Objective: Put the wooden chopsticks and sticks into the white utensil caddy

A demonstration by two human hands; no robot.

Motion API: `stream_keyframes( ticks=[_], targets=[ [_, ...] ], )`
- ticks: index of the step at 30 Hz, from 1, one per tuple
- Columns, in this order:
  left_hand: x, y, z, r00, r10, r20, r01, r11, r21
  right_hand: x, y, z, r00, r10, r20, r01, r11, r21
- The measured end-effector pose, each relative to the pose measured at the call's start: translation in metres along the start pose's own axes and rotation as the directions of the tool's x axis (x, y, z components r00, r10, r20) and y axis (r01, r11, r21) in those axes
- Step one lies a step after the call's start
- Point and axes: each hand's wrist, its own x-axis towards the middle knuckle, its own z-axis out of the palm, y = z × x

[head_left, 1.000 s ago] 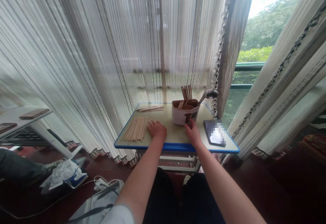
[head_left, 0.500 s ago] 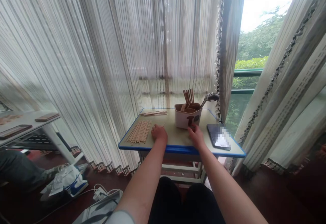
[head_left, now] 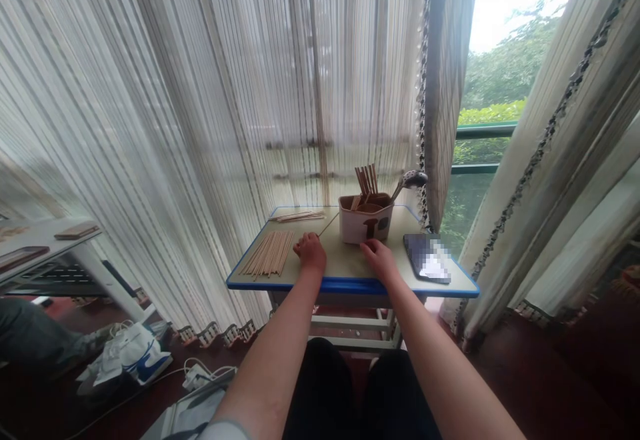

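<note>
My left hand (head_left: pixel 311 251) rests on the small blue-edged table (head_left: pixel 345 286) with its fingers closed on a single thin chopstick (head_left: pixel 330 224) that slants up and right towards the holder. A flat pile of wooden chopsticks (head_left: pixel 267 261) lies just left of that hand. My right hand (head_left: pixel 379 259) lies on the tabletop with its fingers stretched towards the base of the pale utensil holder (head_left: pixel 365 225), nothing in it. Upright chopsticks (head_left: pixel 367 179) and a metal spoon (head_left: pixel 411 180) stick out of the holder.
A phone (head_left: pixel 426 258) lies at the table's right end. A second small bunch of chopsticks (head_left: pixel 297 216) lies at the far edge. Sheer curtains hang close behind. At left stand a white desk (head_left: pixel 45 240), a bag (head_left: pixel 133 353), a power strip (head_left: pixel 197 377) and another person's leg (head_left: pixel 30 340).
My left hand has closed on one chopstick, which now slants towards the holder. My right hand has drawn back slightly from the holder's front. The view shifted a little.
</note>
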Motion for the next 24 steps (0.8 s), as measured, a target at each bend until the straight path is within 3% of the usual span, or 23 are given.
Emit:
stream_keyframes(
  ticks=[2, 4, 7, 9, 12, 15, 20, 24],
  targets=[
    [0.000, -0.001, -0.001, 0.998, -0.020, -0.061, 0.017, 0.998, -0.059, -0.001, -0.001, -0.001, 1.000, 0.003, -0.002, -0.003, 1.000, -0.007],
    [-0.001, -0.002, -0.002, 0.994, 0.033, -0.105, -0.046, 0.991, -0.123, -0.001, -0.002, 0.000, 1.000, -0.001, -0.005, 0.001, 0.999, -0.039],
    [-0.003, -0.002, -0.003, 0.981, 0.177, -0.079, -0.188, 0.968, -0.167, 0.000, -0.005, 0.003, 0.997, -0.067, 0.040, 0.071, 0.989, -0.132],
    [-0.005, -0.001, -0.003, 0.971, 0.238, -0.032, -0.240, 0.961, -0.134, 0.001, -0.006, 0.005, 0.980, -0.144, 0.135, 0.171, 0.960, -0.222],
    [-0.004, -0.001, -0.001, 0.996, 0.084, 0.027, -0.084, 0.996, 0.009, 0.000, -0.008, 0.006, 0.951, -0.201, 0.233, 0.276, 0.895, -0.351],
    [-0.002, -0.005, 0.005, 0.989, -0.112, 0.101, 0.100, 0.988, 0.117, -0.002, -0.007, 0.006, 0.959, -0.201, 0.200, 0.268, 0.873, -0.407],
    [0.001, -0.010, 0.010, 0.993, -0.074, 0.088, 0.064, 0.991, 0.115, -0.004, -0.006, 0.006, 0.972, -0.177, 0.154, 0.226, 0.884, -0.410],
    [0.003, -0.007, 0.009, 0.981, -0.137, 0.134, 0.116, 0.982, 0.147, -0.006, -0.009, 0.003, 0.974, -0.164, 0.155, 0.213, 0.895, -0.391]
  ],
)
